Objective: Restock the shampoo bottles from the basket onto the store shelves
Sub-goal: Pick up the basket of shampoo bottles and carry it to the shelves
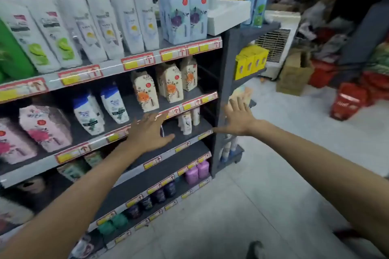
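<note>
Both my arms reach toward a grey store shelf unit. My left hand is flat with fingers spread, palm down, over the front rail of the middle shelf, holding nothing. My right hand is open too, fingers apart, by the shelf's right end post. Cream shampoo bottles with orange flowers stand just above my hands. Two small white bottles stand between my hands on the shelf below. Blue-capped white bottles stand to the left. No basket is in view.
White bottles and light-blue bottles fill the top shelf; pink bottles are at left, purple ones lower down. Yellow boxes sit on the end rack. A cardboard box and red packs lie on the floor at right.
</note>
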Demonstrator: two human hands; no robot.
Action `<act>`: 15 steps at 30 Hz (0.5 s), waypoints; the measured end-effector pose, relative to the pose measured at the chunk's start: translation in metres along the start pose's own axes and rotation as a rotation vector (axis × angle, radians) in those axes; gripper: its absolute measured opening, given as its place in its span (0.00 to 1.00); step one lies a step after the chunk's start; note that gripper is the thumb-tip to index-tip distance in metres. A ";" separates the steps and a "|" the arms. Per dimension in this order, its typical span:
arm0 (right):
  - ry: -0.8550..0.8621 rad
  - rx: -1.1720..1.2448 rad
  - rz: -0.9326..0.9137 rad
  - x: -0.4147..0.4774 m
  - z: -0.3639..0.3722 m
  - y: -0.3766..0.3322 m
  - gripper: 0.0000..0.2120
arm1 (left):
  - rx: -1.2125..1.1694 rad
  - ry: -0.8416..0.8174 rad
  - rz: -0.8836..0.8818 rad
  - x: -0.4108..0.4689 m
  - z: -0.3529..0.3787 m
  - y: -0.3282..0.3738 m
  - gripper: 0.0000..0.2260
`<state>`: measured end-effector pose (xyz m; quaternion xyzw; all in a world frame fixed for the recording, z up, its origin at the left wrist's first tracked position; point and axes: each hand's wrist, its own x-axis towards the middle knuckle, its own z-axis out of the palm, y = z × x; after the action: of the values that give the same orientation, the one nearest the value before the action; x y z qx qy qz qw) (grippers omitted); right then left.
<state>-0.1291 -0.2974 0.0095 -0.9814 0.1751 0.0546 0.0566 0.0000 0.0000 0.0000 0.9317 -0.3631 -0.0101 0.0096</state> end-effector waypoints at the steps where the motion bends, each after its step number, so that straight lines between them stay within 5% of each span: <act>1: -0.004 -0.013 0.022 0.003 0.002 0.023 0.58 | -0.001 -0.006 0.045 0.014 0.000 0.018 0.41; 15: -0.120 0.089 0.296 0.062 0.041 0.411 0.53 | 0.054 -0.207 0.323 0.291 0.017 0.360 0.40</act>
<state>-0.2187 -0.6958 -0.0768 -0.9364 0.3162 0.1131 0.1015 -0.0299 -0.4625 -0.0111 0.8551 -0.5071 -0.0945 -0.0514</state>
